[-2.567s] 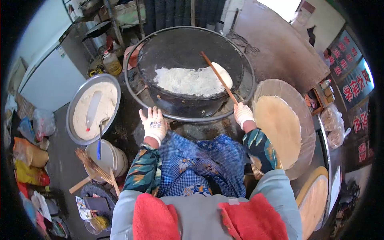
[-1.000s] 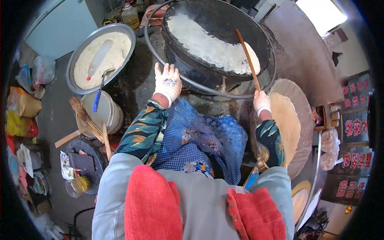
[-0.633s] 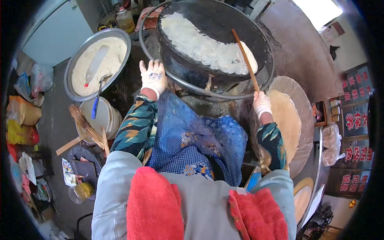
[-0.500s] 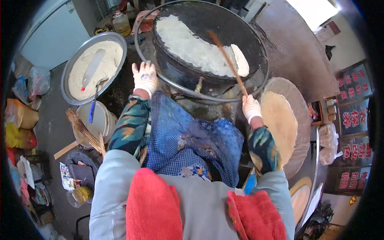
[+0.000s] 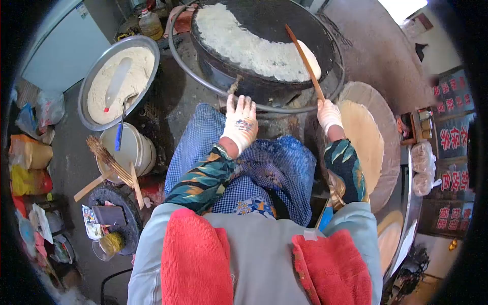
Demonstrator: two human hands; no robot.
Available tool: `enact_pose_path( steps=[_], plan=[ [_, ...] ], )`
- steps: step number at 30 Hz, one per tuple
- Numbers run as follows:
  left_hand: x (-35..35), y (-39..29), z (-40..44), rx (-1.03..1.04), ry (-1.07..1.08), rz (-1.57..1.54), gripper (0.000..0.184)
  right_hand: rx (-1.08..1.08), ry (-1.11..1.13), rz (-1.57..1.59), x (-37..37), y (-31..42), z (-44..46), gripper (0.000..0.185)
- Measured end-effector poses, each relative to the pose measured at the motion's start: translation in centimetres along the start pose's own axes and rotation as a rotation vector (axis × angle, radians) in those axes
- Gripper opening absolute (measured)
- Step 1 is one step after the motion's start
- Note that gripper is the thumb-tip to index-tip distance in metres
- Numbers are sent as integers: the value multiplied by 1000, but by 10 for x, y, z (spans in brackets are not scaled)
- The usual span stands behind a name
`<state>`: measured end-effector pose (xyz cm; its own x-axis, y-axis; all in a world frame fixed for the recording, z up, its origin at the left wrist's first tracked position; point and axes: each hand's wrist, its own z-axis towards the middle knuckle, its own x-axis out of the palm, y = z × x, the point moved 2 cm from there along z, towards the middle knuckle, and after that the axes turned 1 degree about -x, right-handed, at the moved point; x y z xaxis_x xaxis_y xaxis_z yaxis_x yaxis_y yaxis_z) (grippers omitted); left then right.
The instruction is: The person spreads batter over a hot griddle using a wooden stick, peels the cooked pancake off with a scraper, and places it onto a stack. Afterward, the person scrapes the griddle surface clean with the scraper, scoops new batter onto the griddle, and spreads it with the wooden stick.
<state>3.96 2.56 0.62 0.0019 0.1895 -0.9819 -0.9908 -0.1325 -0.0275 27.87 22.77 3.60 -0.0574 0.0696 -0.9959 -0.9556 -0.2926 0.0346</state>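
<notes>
My right hand [image 5: 330, 116], in a white glove, is closed around the end of a long flat wooden spreader [image 5: 306, 62]. The spreader's blade lies across the right end of a pale batter band [image 5: 244, 47], which curves over the round black griddle [image 5: 264, 18]. My left hand [image 5: 240, 124], also gloved, is open with fingers pointing forward. Its fingertips are at the grey metal ring [image 5: 206, 85] around the griddle; I cannot tell whether they touch it.
At left stand a metal basin [image 5: 86, 104] of batter holding a blue-handled scoop [image 5: 119, 132], and a white bucket [image 5: 148, 155] with a straw brush [image 5: 109, 161]. Thin flatbread [image 5: 358, 140] lies on a round tray [image 5: 389, 168] at right. Bottles and bags line the edges.
My left hand has moved right along the ring, in front of the griddle. The spreader and my right hand have shifted right, toward the batter's right end. The view has shifted slightly.
</notes>
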Motion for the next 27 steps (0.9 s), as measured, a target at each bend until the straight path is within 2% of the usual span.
enact_pose_path(
  steps=[3, 4, 5, 6, 7, 8, 9, 11, 13, 16, 19, 21, 22, 23, 25, 27],
  plan=[
    [7, 15, 0, 25, -97, 51, 51, -96, 118, -70, -25, 35, -25, 38],
    [9, 20, 1, 31, -140, 56, 50, -71, 122, -59, 5, 20, -17, 38],
    [10, 24, -1, 42, -177, 64, 50, 31, 130, -15, -1, 12, -17, 40],
    [7, 28, -2, 48, -194, 22, 50, 52, 47, 1, 11, -5, -3, 40],
    [3, 32, -1, 44, -184, 16, 51, 74, -33, 17, 26, -17, 9, 41],
    [-2, 35, -2, 42, -169, 6, 51, 113, 82, 56, -2, 3, 8, 42],
    [-5, 37, -2, 42, -155, -5, 52, 32, -21, 67, 7, 2, 12, 41],
    [2, 44, -2, 22, -162, -1, 51, 0, 78, 76, -11, 28, -4, 40],
    [1, 51, -3, 0, -172, 10, 51, -131, 135, -32, 10, 31, -19, 42],
    [6, 63, 2, -47, -182, 27, 48, 118, 77, 45, 13, 0, 8, 43],
    [5, 76, -2, -73, -153, 31, 46, 27, 9, 51, -5, 14, 18, 44],
    [-1, 84, 2, -103, -128, 27, 44, -46, 69, 91, -6, 23, 7, 42],
    [-2, 88, 5, -119, -127, 53, 43, -103, 113, 15, -1, 25, 0, 41],
    [-2, 90, 4, -134, -118, 76, 43, 46, 177, 59, 0, 23, -2, 40],
    [0, 99, 8, -169, -80, 106, 44, 179, 104, 56, 7, 3, 18, 40],
    [-12, 104, 9, -195, -34, 120, 44, 104, 80, 92, -10, 16, 14, 41]
  ],
)
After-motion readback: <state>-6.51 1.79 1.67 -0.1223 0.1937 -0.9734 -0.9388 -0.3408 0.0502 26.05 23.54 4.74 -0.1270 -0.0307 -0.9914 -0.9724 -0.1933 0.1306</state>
